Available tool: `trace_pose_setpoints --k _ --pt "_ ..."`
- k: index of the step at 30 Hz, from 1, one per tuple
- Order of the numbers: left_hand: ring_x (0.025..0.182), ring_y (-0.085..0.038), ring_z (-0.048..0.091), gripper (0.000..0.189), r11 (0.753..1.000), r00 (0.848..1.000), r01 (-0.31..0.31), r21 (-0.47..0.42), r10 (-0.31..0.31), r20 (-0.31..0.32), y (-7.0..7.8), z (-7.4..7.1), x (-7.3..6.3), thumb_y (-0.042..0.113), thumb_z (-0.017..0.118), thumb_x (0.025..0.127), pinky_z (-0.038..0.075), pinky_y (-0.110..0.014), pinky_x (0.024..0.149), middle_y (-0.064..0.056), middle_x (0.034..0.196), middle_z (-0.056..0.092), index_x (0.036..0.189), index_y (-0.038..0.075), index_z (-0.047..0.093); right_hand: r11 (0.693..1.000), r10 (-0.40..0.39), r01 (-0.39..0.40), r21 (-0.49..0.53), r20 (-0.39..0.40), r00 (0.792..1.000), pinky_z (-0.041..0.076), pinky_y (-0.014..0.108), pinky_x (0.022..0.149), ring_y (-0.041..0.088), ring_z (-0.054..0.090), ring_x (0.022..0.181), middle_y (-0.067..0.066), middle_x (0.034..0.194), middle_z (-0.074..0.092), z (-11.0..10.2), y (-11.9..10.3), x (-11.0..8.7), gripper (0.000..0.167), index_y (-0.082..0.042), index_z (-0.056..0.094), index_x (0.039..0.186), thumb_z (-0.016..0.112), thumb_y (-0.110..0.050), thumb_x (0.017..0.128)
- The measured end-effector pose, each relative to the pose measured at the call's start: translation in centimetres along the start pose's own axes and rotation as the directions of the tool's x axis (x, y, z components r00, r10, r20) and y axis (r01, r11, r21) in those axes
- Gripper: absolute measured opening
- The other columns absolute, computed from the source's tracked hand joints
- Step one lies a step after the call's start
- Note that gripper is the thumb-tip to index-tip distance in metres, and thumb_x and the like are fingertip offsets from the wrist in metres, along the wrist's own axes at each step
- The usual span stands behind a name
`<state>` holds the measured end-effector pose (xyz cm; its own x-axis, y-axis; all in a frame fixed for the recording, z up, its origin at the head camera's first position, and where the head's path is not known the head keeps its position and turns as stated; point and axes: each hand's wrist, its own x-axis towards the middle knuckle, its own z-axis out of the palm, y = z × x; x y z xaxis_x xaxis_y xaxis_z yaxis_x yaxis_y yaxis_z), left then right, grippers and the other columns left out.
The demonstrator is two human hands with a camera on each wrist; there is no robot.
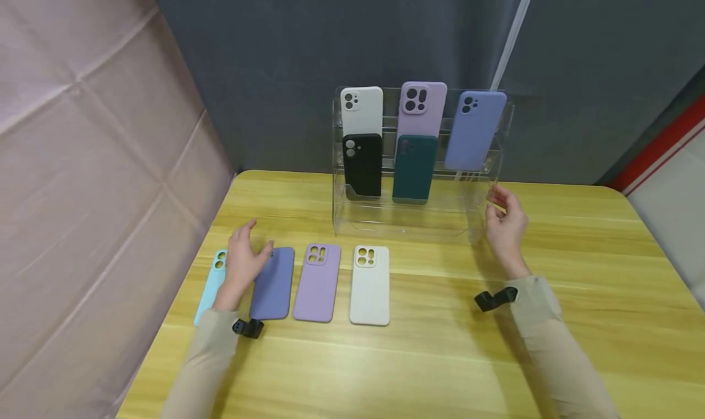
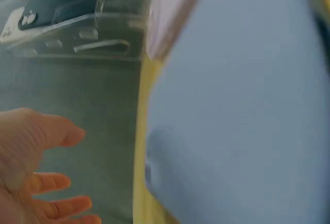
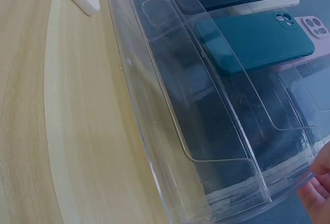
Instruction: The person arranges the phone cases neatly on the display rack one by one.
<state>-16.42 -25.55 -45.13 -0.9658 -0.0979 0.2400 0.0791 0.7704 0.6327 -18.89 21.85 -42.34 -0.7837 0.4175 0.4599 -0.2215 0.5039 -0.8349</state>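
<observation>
My left hand (image 1: 242,263) is above the table's left side, over the gap between a cyan phone case (image 1: 210,290) and a blue phone case (image 1: 272,290). Its fingers are spread and loosely bent, with nothing between them. A blurred blue surface (image 2: 242,100) fills much of the left wrist view. With thumb and fingers, my right hand (image 1: 507,226) grips the right side edge of a clear tiered display stand (image 1: 385,226). The stand bears a black case (image 1: 362,168), a teal case (image 3: 252,41), and white, light purple and periwinkle cases (image 1: 475,131) higher up.
A purple phone case (image 1: 317,284) and an off-white one (image 1: 370,290) lie flat in front of the stand. Behind the wooden table (image 1: 429,358) hangs a dark grey curtain (image 1: 275,70). Pinkish cloth (image 1: 99,192) borders the left side.
</observation>
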Motion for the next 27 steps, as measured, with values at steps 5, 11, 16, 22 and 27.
trace_pose_setpoints --k 5,11,16,22,27 --pt "0.121 -0.051 0.032 0.068 0.987 0.991 0.121 0.103 -0.127 0.049 -1.6 -1.0 -0.6 0.020 0.064 0.085 0.038 -0.063 0.090 -0.035 0.133 0.035 0.138 -0.008 0.033 1.000 -0.007 0.007 0.017 0.000 1.000 0.044 0.007 0.074 0.033 0.057 0.097 0.027 0.108 0.061 -0.2 -1.2 -0.3 0.033 0.014 0.056 0.117 0.047 0.015 0.085" --pt "0.120 -0.053 0.029 0.077 0.953 0.965 0.229 0.198 -0.249 0.082 -2.8 -2.0 -1.3 0.024 0.066 0.081 0.036 -0.062 0.092 -0.037 0.132 0.031 0.139 -0.010 0.027 1.000 -0.004 0.004 0.002 -0.004 1.000 0.043 0.005 0.075 0.019 0.058 0.097 0.021 0.109 0.063 -0.1 0.2 0.0 0.033 0.009 0.057 0.118 0.048 0.012 0.087" --pt "0.117 -0.053 0.030 0.081 0.934 0.954 0.246 0.258 -0.280 0.104 -3.3 -2.4 -1.6 0.026 0.067 0.080 0.037 -0.062 0.090 -0.040 0.129 0.032 0.138 -0.013 0.026 1.000 -0.009 0.009 -0.001 -0.011 1.000 0.044 0.006 0.075 0.007 0.056 0.094 0.020 0.108 0.063 0.0 0.8 0.0 0.033 0.009 0.057 0.118 0.049 0.012 0.086" --pt "0.112 -0.053 0.036 0.079 0.899 0.937 0.271 0.345 -0.328 0.121 -3.5 -2.8 -1.6 0.031 0.066 0.080 0.040 -0.065 0.082 -0.038 0.125 0.036 0.137 -0.011 0.030 1.000 -0.013 0.013 -0.016 -0.012 1.000 0.044 0.006 0.075 0.012 0.057 0.095 0.021 0.109 0.063 0.0 0.7 0.0 0.033 0.009 0.057 0.118 0.049 0.012 0.086" --pt "0.111 -0.052 0.036 0.077 0.892 0.928 0.284 0.351 -0.348 0.133 -3.7 -2.9 -1.5 0.030 0.067 0.078 0.040 -0.065 0.081 -0.037 0.124 0.037 0.135 -0.009 0.034 1.000 -0.027 0.027 -0.012 -0.014 1.000 0.044 0.005 0.076 0.015 0.058 0.096 0.021 0.109 0.063 0.1 0.7 0.0 0.033 0.009 0.057 0.118 0.049 0.011 0.086"
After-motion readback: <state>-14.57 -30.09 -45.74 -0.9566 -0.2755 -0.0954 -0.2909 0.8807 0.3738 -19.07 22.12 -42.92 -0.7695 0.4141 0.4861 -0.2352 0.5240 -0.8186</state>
